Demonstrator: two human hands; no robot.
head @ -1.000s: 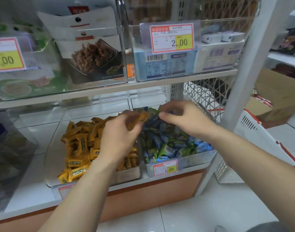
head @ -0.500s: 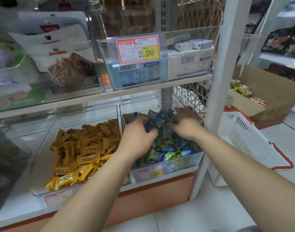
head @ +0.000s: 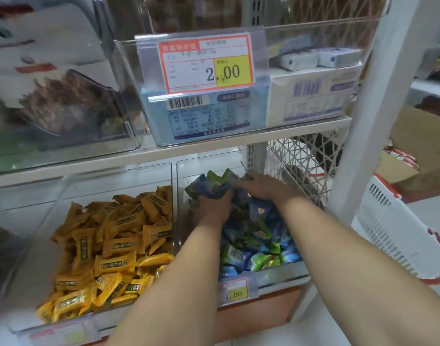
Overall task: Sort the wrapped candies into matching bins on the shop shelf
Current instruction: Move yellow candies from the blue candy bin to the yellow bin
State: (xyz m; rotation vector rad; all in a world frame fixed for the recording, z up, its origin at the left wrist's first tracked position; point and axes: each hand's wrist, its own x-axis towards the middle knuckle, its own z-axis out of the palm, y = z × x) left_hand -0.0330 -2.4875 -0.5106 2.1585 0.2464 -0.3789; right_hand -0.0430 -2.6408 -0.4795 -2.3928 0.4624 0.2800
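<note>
blue-green glossy wrapped candies (head: pixel 214 183) in the clutch of left hand (head: pixel 212 209) and right hand (head: pixel 263 189)

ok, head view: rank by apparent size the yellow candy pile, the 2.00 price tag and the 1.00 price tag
1. yellow candy pile
2. 2.00 price tag
3. 1.00 price tag
This is as seen only. The wide-angle lens and differing distances leave the tags' true sizes unsure.

Yellow candies (head: pixel 109 248) at 8 o'clock bear dark label bands. Blue-green candies (head: pixel 253 236) lie at 5 o'clock. Price tag (head: pixel 206 63) at 12 o'clock: white, red border, yellow panel.
</note>
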